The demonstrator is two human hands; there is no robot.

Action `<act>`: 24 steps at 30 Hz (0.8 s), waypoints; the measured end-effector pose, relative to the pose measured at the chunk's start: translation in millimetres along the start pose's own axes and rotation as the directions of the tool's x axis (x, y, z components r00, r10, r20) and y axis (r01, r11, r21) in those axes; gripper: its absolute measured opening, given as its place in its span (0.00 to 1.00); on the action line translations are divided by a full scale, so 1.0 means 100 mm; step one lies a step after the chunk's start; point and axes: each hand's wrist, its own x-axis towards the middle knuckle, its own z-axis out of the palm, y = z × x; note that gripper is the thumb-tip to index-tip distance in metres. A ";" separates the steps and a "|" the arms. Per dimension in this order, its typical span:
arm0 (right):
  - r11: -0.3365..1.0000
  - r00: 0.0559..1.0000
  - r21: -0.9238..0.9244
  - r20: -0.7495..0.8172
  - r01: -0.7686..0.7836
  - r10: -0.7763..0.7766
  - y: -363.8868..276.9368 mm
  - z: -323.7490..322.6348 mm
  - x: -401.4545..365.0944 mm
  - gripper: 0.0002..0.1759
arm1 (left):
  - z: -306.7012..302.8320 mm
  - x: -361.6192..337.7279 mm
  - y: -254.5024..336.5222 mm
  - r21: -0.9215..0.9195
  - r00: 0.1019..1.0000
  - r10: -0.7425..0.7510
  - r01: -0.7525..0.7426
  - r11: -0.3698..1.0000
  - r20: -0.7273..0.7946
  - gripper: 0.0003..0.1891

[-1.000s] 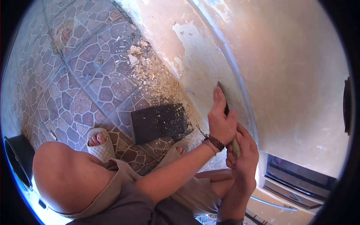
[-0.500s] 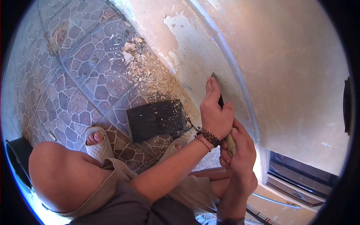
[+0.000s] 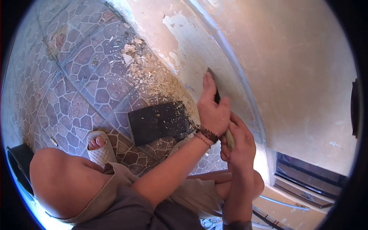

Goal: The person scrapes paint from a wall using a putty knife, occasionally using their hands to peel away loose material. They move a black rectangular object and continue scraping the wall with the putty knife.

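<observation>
A tool with a long dark narrow blade (image 3: 217, 96) and a wooden handle (image 3: 230, 140) lies against the wall (image 3: 191, 50), where paint has come off in a pale patch. My right hand (image 3: 242, 143) is wrapped round the handle. My left hand (image 3: 213, 111), with cord bracelets (image 3: 207, 134) at the wrist, lies along the blade, its fingers stretched toward the tip and its thumb on the other side. The blade's tip shows just past my fingertips. Part of the blade is hidden under the left hand.
Paint flakes (image 3: 153, 76) cover the stone-patterned floor (image 3: 80, 103) along the wall's foot. A dark flat slab (image 3: 157, 122), dusted with flakes, lies by my sandalled foot (image 3: 100, 147). A black round container (image 3: 20, 165) stands at the left. A raised strip (image 3: 234, 59) runs along the wall.
Both hands and the tool have moved together up and to the left along the wall. The grip looks the same.
</observation>
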 end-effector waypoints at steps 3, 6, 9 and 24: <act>0.991 0.999 -0.132 0.042 0.020 -0.015 -0.10 -0.02 -0.05 0.21 | -0.03 -0.02 -0.08 -0.234 0.994 -0.105 0.098 0.967 -0.018 0.27; 0.970 0.998 -0.241 0.047 -0.029 0.042 -0.21 -0.40 -0.29 0.21 | -0.10 0.12 -0.04 -0.266 0.978 -0.175 0.141 0.954 -0.111 0.25; 0.911 0.995 -0.405 -0.039 0.072 -0.096 -0.35 -0.58 -0.63 0.23 | -0.09 0.56 -0.18 -0.121 0.962 0.005 -0.040 0.992 -0.272 0.28; 0.881 0.965 -0.395 0.091 0.261 -0.246 -0.50 -0.81 -0.74 0.35 | 0.20 0.38 -0.63 0.332 0.910 0.408 -0.409 0.850 0.077 0.35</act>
